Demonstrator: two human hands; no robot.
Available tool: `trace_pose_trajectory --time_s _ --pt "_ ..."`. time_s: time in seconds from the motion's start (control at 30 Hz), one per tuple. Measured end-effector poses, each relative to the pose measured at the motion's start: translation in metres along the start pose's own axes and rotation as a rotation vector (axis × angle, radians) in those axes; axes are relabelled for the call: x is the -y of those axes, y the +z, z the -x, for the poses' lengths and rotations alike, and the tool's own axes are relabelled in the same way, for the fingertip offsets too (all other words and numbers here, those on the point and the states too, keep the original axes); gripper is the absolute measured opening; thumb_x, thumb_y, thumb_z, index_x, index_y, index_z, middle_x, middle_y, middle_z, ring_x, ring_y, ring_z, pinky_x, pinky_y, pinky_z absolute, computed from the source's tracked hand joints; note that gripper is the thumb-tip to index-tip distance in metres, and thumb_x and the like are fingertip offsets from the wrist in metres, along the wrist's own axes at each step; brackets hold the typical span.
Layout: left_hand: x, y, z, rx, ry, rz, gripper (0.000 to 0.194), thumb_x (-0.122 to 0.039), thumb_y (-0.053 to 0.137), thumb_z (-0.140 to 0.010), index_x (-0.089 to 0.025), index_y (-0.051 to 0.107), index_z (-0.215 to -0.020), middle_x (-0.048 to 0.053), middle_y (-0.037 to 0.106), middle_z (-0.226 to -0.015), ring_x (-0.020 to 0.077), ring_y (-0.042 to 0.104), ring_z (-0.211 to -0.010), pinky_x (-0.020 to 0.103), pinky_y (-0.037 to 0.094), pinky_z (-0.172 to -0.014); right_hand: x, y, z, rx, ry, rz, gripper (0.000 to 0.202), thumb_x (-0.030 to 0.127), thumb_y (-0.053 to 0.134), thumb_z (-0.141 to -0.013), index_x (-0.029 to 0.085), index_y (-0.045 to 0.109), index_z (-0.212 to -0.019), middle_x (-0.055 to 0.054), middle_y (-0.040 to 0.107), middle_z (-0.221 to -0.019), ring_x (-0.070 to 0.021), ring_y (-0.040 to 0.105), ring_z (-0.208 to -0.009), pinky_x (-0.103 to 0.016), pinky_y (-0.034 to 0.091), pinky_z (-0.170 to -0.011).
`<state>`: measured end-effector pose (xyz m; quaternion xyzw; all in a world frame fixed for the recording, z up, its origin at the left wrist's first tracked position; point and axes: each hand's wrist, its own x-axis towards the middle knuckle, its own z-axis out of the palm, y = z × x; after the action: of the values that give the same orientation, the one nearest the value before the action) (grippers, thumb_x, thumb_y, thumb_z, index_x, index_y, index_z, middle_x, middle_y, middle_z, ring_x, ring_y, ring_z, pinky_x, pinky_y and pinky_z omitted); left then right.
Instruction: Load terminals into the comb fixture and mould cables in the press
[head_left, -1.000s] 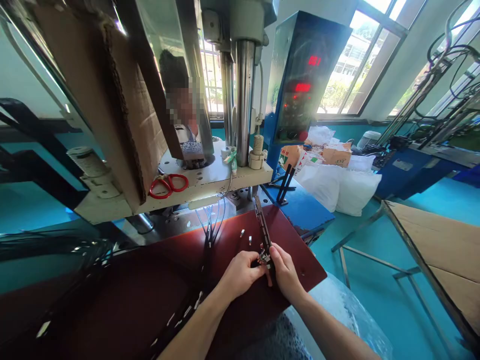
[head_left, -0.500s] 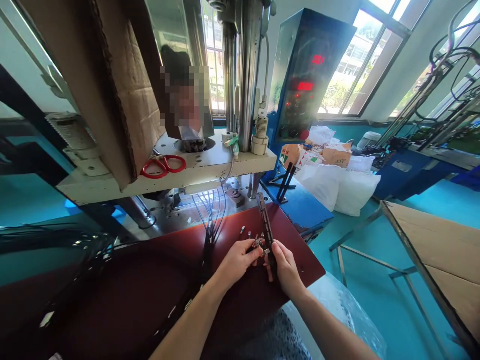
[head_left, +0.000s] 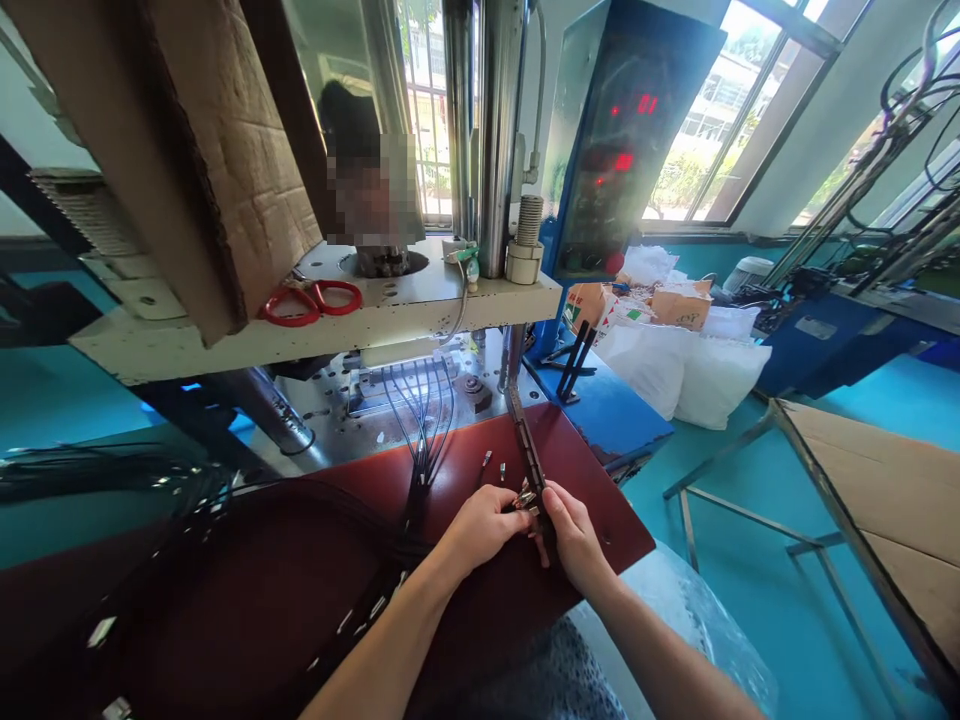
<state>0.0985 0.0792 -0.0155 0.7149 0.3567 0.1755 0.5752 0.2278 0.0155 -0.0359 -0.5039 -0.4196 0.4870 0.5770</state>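
Note:
My right hand [head_left: 574, 535] is closed round the lower part of a long, dark slotted bar [head_left: 527, 440], which slants up and away over the red-brown tabletop [head_left: 480, 620]. Close against the bar's left side, my left hand [head_left: 480, 528] pinches several small metal connectors [head_left: 528, 497]. Fingers hide part of these, so their exact fit against the bar cannot be made out. Two loose metal connectors [head_left: 487, 458] lie on the tabletop just beyond my left hand. Thin dark cables [head_left: 424, 465] run together left of the hands.
Behind the tabletop stands a press with a pale plate [head_left: 450, 305], red-handled scissors [head_left: 300, 303] on top. Black cable bundles [head_left: 202, 490] lie at left. A blue control cabinet [head_left: 607, 150], white sacks [head_left: 697, 370] and a cardboard-topped stand [head_left: 877, 480] are at right.
My view has shifted slightly. My left hand has come closer to the bar, and the connectors in its fingers are now against or right beside it. My right hand keeps its hold.

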Motion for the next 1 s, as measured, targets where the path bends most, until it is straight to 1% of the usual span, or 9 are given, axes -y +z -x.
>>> trace_pose_trajectory --time_s 0.27,0.4,0.5,0.6,0.67,0.73,0.8,0.9,1.0 --pt "0.0 0.001 0.0 0.017 0.057 0.073 0.024 -0.033 0.048 -0.073 -0.013 0.058 -0.062 0.001 0.057 -0.061 0.0137 0.048 -0.059 0.024 0.035 -0.058 -0.009 0.002 -0.001 -0.016 -0.035 0.166 0.035 0.049 0.04 -0.086 0.017 0.051 -0.089 0.007 0.046 -0.051 -0.0059 0.039 -0.033 -0.015 0.031 -0.026" --pt "-0.005 -0.005 -0.002 -0.158 0.136 0.099 0.019 -0.032 0.051 -0.074 -0.014 0.055 -0.071 -0.001 0.053 -0.063 0.0113 0.045 -0.06 0.022 0.034 -0.058 -0.005 0.004 0.0 -0.03 -0.013 0.102 0.035 0.05 0.04 -0.086 0.016 0.05 -0.089 0.007 0.046 -0.052 -0.0057 0.04 -0.033 -0.014 0.032 -0.026" --pt "-0.008 -0.008 -0.002 -0.239 0.129 0.229 0.019 -0.035 0.05 -0.075 -0.016 0.048 -0.077 -0.007 0.041 -0.053 0.0077 0.037 -0.047 0.02 0.028 -0.047 -0.002 0.004 0.002 -0.042 0.007 0.045 0.037 0.051 0.041 -0.085 0.016 0.049 -0.089 0.006 0.047 -0.054 -0.0049 0.039 -0.033 -0.014 0.033 -0.025" --pt "-0.009 -0.008 -0.001 -0.166 0.07 0.27 0.022 -0.037 0.051 -0.072 -0.017 0.043 -0.069 -0.008 0.035 -0.052 0.0052 0.028 -0.042 0.02 0.021 -0.042 -0.002 0.003 0.003 -0.045 0.003 0.012 0.039 0.05 0.043 -0.085 0.016 0.048 -0.101 0.007 0.047 -0.054 -0.0052 0.039 -0.034 -0.014 0.033 -0.026" --pt "-0.011 -0.007 0.0 -0.084 0.017 0.229 0.021 -0.034 0.052 -0.068 -0.015 0.046 -0.063 -0.006 0.036 -0.053 0.0051 0.027 -0.044 0.02 0.02 -0.043 -0.002 0.002 0.004 -0.037 -0.001 -0.009 0.045 0.05 0.044 -0.084 0.017 0.042 -0.115 0.007 0.048 -0.056 -0.0057 0.041 -0.035 -0.014 0.034 -0.025" --pt "-0.012 -0.006 0.001 -0.024 -0.044 0.201 0.018 -0.032 0.053 -0.064 -0.014 0.049 -0.06 -0.006 0.036 -0.05 0.0057 0.026 -0.045 0.021 0.018 -0.044 -0.002 0.001 0.005 -0.016 0.003 -0.023 0.049 0.049 0.045 -0.084 0.02 0.038 -0.122 0.006 0.049 -0.059 -0.0062 0.043 -0.037 -0.014 0.035 -0.025" --pt "-0.014 -0.006 0.001 -0.006 -0.092 0.212 0.017 -0.031 0.052 -0.06 -0.014 0.05 -0.057 -0.006 0.034 -0.047 0.0059 0.025 -0.044 0.022 0.017 -0.044 -0.002 0.0 0.005 0.003 0.009 -0.019 0.049 0.049 0.046 -0.084 0.02 0.039 -0.123 0.004 0.051 -0.062 -0.0069 0.045 -0.039 -0.014 0.036 -0.026" --pt "-0.017 -0.006 -0.001 -0.023 -0.136 0.229 0.017 -0.031 0.05 -0.058 -0.015 0.049 -0.053 -0.007 0.031 -0.042 0.0057 0.023 -0.041 0.023 0.015 -0.043 -0.002 -0.001 0.005 -0.005 0.006 -0.007 0.048 0.049 0.046 -0.084 0.02 0.041 -0.122 0.002 0.054 -0.066 -0.0083 0.049 -0.043 -0.015 0.038 -0.028" --pt "-0.017 -0.006 -0.003 -0.018 -0.175 0.258 0.017 -0.032 0.049 -0.055 -0.016 0.048 -0.049 -0.007 0.029 -0.036 0.0053 0.022 -0.037 0.024 0.013 -0.041 -0.003 -0.001 0.005 -0.009 0.002 -0.01 0.048 0.049 0.046 -0.084 0.021 0.041 -0.123 0.003 0.053 -0.065 -0.0076 0.047 -0.04 -0.016 0.036 -0.026"
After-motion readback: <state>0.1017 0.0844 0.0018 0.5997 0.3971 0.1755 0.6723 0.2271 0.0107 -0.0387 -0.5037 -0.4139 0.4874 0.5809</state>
